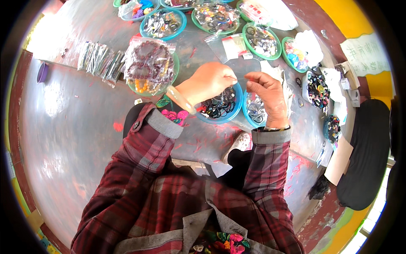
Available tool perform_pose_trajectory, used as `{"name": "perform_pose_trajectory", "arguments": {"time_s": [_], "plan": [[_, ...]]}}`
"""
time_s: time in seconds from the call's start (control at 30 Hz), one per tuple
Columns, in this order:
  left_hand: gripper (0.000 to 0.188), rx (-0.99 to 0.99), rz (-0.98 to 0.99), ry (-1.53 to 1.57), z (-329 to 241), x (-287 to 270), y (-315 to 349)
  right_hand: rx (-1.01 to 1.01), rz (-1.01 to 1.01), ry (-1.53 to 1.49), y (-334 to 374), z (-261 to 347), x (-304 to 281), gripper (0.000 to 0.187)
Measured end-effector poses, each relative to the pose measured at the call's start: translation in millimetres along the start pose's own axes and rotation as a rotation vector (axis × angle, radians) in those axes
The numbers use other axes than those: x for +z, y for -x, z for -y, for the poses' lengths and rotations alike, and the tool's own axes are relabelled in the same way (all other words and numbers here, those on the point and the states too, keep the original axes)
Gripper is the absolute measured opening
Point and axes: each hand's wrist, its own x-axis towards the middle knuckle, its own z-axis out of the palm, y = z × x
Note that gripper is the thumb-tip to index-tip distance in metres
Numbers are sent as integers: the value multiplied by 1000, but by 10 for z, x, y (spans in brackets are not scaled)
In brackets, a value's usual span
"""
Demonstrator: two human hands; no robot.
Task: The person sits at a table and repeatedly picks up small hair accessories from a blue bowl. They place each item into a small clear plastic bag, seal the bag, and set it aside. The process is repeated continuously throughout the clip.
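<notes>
The left hand [210, 79] curls above the blue basket [239, 100] of black hair ties [219, 108]; right of it, the right hand [269, 94] bends, both grips unclear. Left of that basket, a green basket [176, 68] holds bagged bead bracelets [149, 62].

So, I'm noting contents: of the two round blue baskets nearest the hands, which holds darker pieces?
The round blue plastic basket partly behind the left hand, holding mostly black pieces; the blue basket right of it holds paler ones.

The upper left is being washed out by glare on the grey surface [80, 131]; edges are being bent, corners being blackened.
</notes>
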Motion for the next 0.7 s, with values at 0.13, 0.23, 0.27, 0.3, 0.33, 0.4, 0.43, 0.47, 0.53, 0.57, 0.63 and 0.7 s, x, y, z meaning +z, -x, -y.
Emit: {"name": "perform_pose_trajectory", "arguments": {"time_s": [0.13, 0.23, 0.27, 0.3, 0.33, 0.4, 0.43, 0.47, 0.53, 0.57, 0.63, 0.7], "plan": [[20, -192, -22, 448, -74, -30, -61, -57, -34, -433, 23, -21, -127, 23], [17, -209, -87, 756, -96, 26, -71, -51, -3, -352, 23, -34, -58, 21], [16, -212, -120, 843, -89, 62, -71, -45, 17, -304, 25, -43, -33, 20], [14, -215, -111, 835, -69, 73, -83, -58, 28, -312, 27, -18, 10, 16], [13, -207, -121, 840, -72, 81, -97, -45, 27, -304, 5, -21, 23, 14], [12, -200, -144, 856, -80, 111, -95, -9, 26, -286, -16, -57, 48, 11], [10, -209, -145, 867, -56, 110, -103, 12, 6, -313, -15, -42, 65, 9], [9, -197, -148, 870, -57, 114, -105, 17, -1, -335, -18, -53, 59, 9], [8, -174, -155, 875, -69, 116, -100, 26, -14, -380, -34, -85, 46, 10], [8, -164, -144, 855, -71, 98, -93, 26, -53, -406, -33, -75, 50, 11], [9, -172, -117, 820, -83, 67, -80, 27, -129, -458, -36, -47, 63, 12], [13, -227, -63, 789, -90, 56, -65, 14, -120, -460, -36, -72, 40, 12]]}}
